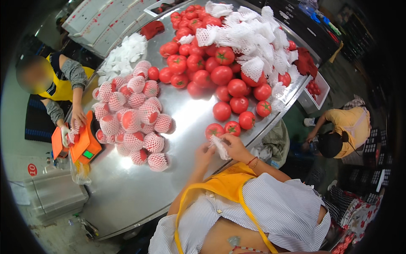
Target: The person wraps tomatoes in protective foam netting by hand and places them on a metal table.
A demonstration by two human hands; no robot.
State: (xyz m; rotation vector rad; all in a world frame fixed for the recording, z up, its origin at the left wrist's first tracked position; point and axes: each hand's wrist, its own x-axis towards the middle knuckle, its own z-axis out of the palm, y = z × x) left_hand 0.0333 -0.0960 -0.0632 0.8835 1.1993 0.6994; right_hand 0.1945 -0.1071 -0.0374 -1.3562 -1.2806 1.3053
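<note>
A collapsed white foam net sleeve (220,148) is between my hands, just above the near edge of the metal table (187,187). My right hand (236,147) grips it from the right. The fingers of my left hand (204,155) pinch at its left edge, partly blurred. Right beyond the sleeve lies a bare red tomato (214,130), with another tomato (232,128) beside it. A large heap of bare tomatoes (203,77) spreads behind them. To the left sits a pile of tomatoes in foam nets (131,120).
Loose foam nets (250,35) cover the heap's right side; more nets (123,55) lie at far left. A co-worker's hands (74,123) hold netted tomatoes at an orange scale (84,143). Another person (345,131) bends over at right. A sack (274,139) stands beside the table.
</note>
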